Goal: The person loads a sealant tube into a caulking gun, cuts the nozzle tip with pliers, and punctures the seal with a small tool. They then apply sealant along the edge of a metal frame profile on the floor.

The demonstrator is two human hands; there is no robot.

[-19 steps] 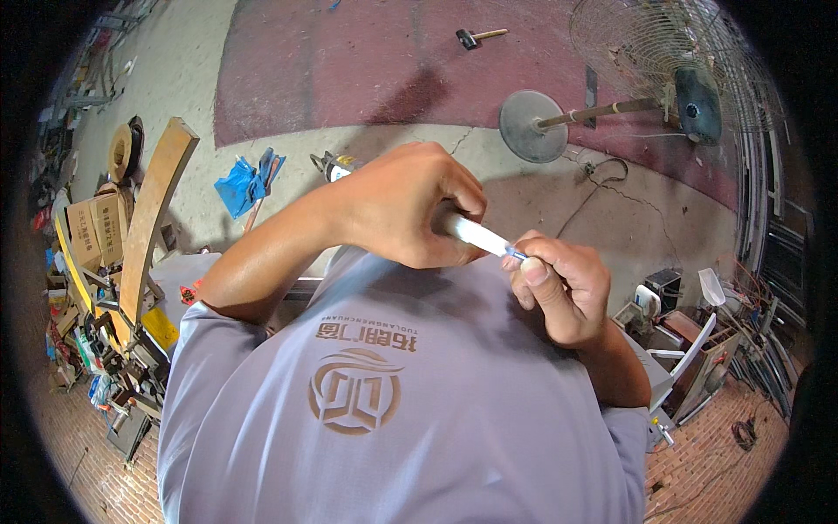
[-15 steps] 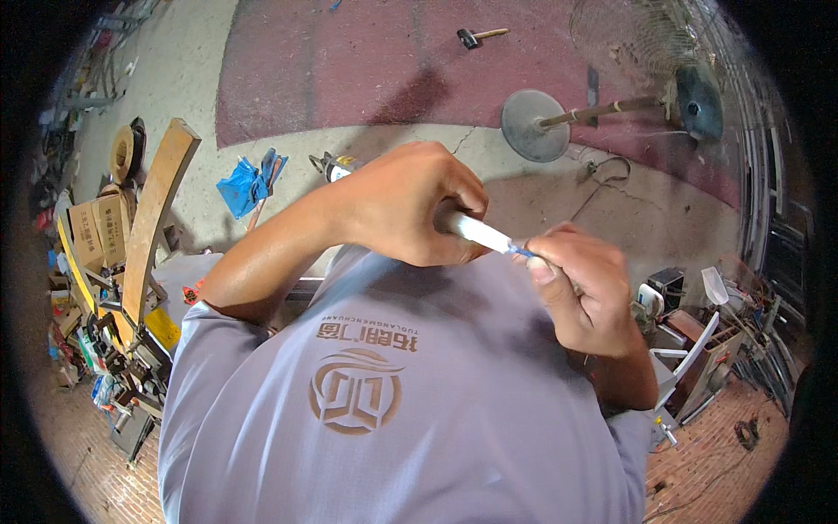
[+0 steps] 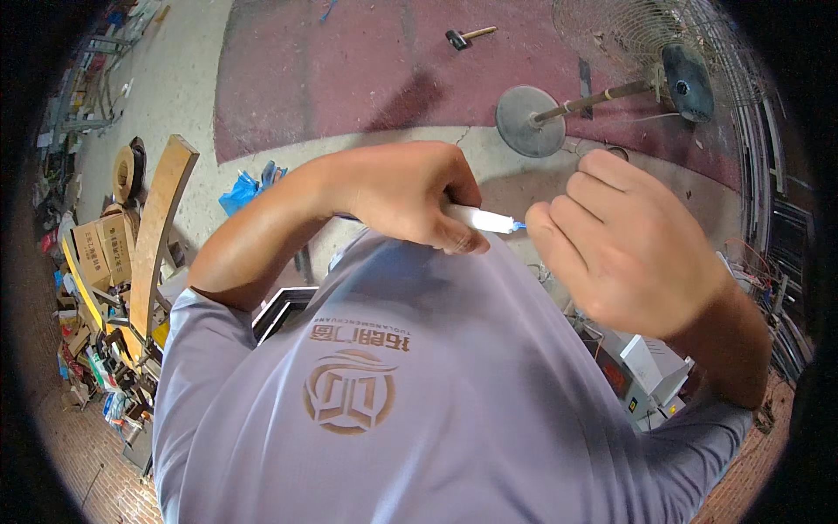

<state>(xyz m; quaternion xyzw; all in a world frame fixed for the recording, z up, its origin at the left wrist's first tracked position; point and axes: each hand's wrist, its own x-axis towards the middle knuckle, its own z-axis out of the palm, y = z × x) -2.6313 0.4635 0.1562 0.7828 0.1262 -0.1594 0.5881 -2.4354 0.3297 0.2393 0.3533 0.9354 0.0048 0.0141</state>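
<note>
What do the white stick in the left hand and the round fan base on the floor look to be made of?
White stick in the left hand: probably plastic, smooth and matt, with a small blue tip; too small to be sure. Round fan base: seemingly metal, a dull grey flat disc with a thin pole rising from it; it could also be painted.

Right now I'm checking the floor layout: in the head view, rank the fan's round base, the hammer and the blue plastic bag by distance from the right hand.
1. Round fan base, just above the right hand.
2. Hammer, top centre.
3. Blue plastic bag, far left.
</note>
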